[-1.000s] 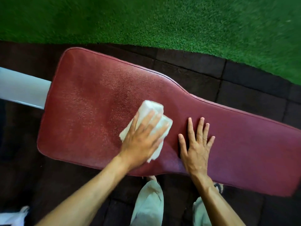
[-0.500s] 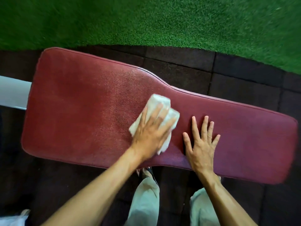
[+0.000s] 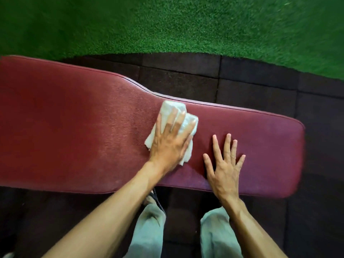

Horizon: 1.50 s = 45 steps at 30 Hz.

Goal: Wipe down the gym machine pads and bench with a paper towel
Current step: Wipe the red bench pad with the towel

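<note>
A long dark red padded bench (image 3: 74, 131) lies across the view, wide at the left and narrower at the right. My left hand (image 3: 170, 141) presses a folded white paper towel (image 3: 172, 108) flat onto the pad where it narrows, near the far edge. Fingers are spread over the towel, and its corners stick out past the fingertips and under the palm. My right hand (image 3: 224, 164) rests flat on the pad just to the right of the towel, fingers apart, holding nothing.
Dark rubber floor tiles (image 3: 251, 90) surround the bench, and green artificial turf (image 3: 167, 25) covers the floor beyond. My grey trouser legs (image 3: 149, 229) stand close against the near edge of the bench.
My left hand has slid the towel toward the right, narrow part of the bench and its far edge. The view has shifted right, so the white frame at the left is out of sight.
</note>
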Each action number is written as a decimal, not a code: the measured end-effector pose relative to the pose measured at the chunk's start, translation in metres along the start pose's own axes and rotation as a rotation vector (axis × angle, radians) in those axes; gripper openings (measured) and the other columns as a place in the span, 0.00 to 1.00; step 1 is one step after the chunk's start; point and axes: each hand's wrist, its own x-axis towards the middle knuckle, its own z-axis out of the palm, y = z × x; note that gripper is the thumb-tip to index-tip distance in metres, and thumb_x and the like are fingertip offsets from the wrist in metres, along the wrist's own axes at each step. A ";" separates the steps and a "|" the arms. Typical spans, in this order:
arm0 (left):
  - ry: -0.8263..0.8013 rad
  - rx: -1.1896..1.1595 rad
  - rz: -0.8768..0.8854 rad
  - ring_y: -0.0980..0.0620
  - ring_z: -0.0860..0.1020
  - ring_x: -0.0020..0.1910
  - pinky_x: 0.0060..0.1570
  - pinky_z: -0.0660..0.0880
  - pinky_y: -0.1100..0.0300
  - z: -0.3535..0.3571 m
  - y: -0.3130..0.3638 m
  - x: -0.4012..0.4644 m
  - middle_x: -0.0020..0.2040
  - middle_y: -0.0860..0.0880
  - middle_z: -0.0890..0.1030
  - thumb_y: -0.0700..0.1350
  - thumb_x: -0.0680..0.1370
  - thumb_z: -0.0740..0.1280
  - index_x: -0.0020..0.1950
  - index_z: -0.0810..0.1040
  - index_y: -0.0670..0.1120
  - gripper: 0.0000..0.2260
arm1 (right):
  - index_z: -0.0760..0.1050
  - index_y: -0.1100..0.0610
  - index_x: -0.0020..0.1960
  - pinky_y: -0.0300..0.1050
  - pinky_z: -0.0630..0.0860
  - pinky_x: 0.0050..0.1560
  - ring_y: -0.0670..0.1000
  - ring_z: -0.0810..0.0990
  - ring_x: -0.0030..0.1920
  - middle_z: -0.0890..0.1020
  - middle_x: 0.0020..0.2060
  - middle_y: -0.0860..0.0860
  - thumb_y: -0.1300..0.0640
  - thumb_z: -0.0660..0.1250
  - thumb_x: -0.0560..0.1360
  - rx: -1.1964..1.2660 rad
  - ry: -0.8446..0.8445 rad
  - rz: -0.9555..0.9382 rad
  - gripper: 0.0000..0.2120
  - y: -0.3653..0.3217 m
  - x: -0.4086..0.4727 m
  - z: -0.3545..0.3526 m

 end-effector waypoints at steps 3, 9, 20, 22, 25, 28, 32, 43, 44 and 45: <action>-0.087 0.023 0.197 0.44 0.57 0.79 0.74 0.58 0.37 -0.006 0.014 -0.064 0.79 0.46 0.62 0.52 0.82 0.57 0.76 0.64 0.54 0.21 | 0.46 0.41 0.79 0.69 0.40 0.74 0.51 0.36 0.79 0.40 0.80 0.47 0.37 0.48 0.80 0.008 -0.013 0.002 0.30 0.029 -0.003 -0.009; -0.081 0.078 0.114 0.43 0.59 0.77 0.72 0.60 0.37 -0.012 -0.014 -0.048 0.76 0.45 0.67 0.53 0.81 0.56 0.75 0.67 0.56 0.21 | 0.46 0.40 0.79 0.71 0.44 0.74 0.52 0.37 0.80 0.40 0.80 0.47 0.37 0.48 0.79 0.005 -0.025 0.001 0.30 0.073 -0.006 -0.020; -0.070 0.002 0.173 0.44 0.58 0.79 0.73 0.58 0.37 0.026 0.111 -0.038 0.78 0.47 0.64 0.53 0.81 0.59 0.75 0.67 0.55 0.21 | 0.46 0.41 0.79 0.71 0.47 0.75 0.53 0.39 0.80 0.41 0.80 0.47 0.37 0.48 0.80 -0.015 -0.004 -0.032 0.30 0.147 0.000 -0.035; -0.103 0.035 0.222 0.44 0.59 0.78 0.73 0.60 0.37 0.021 0.091 -0.056 0.78 0.47 0.64 0.53 0.81 0.57 0.75 0.67 0.56 0.21 | 0.46 0.41 0.79 0.71 0.45 0.75 0.53 0.38 0.80 0.41 0.80 0.47 0.37 0.48 0.79 -0.009 -0.008 -0.023 0.30 0.154 0.000 -0.036; -0.060 0.031 0.055 0.44 0.58 0.78 0.74 0.57 0.38 0.018 0.077 -0.028 0.76 0.46 0.66 0.53 0.80 0.56 0.75 0.67 0.56 0.22 | 0.45 0.40 0.79 0.73 0.43 0.74 0.52 0.37 0.80 0.40 0.80 0.46 0.35 0.47 0.79 0.012 -0.009 0.003 0.30 0.164 0.003 -0.039; 0.035 -0.018 -0.172 0.45 0.58 0.77 0.75 0.53 0.39 0.028 0.110 0.047 0.75 0.47 0.67 0.55 0.81 0.57 0.72 0.70 0.57 0.20 | 0.46 0.40 0.79 0.72 0.41 0.74 0.52 0.38 0.80 0.41 0.80 0.46 0.36 0.48 0.79 0.017 -0.003 -0.026 0.30 0.173 0.005 -0.039; -0.016 -0.021 -0.018 0.43 0.58 0.79 0.74 0.53 0.36 0.053 0.189 0.075 0.77 0.45 0.65 0.53 0.80 0.59 0.74 0.68 0.54 0.21 | 0.50 0.40 0.79 0.71 0.41 0.74 0.51 0.39 0.80 0.43 0.80 0.47 0.38 0.49 0.80 0.096 0.044 0.011 0.28 0.190 0.009 -0.042; -0.076 0.074 0.086 0.44 0.58 0.78 0.74 0.58 0.39 0.038 0.164 0.017 0.77 0.45 0.66 0.53 0.80 0.57 0.74 0.68 0.54 0.22 | 0.52 0.44 0.79 0.70 0.47 0.75 0.53 0.43 0.80 0.46 0.81 0.50 0.40 0.50 0.81 0.081 0.042 -0.029 0.28 0.227 0.012 -0.046; -0.056 0.051 0.004 0.45 0.58 0.78 0.74 0.57 0.38 0.042 0.172 0.041 0.77 0.46 0.66 0.54 0.80 0.57 0.74 0.69 0.55 0.21 | 0.52 0.43 0.79 0.69 0.47 0.75 0.53 0.42 0.80 0.46 0.81 0.49 0.40 0.50 0.81 0.090 0.040 -0.032 0.28 0.227 0.012 -0.046; -0.049 0.027 -0.060 0.45 0.57 0.78 0.74 0.56 0.38 0.046 0.184 0.062 0.76 0.47 0.66 0.54 0.80 0.57 0.74 0.69 0.55 0.21 | 0.51 0.43 0.79 0.68 0.46 0.76 0.52 0.42 0.80 0.45 0.81 0.49 0.40 0.51 0.81 0.105 0.034 -0.039 0.28 0.228 0.011 -0.047</action>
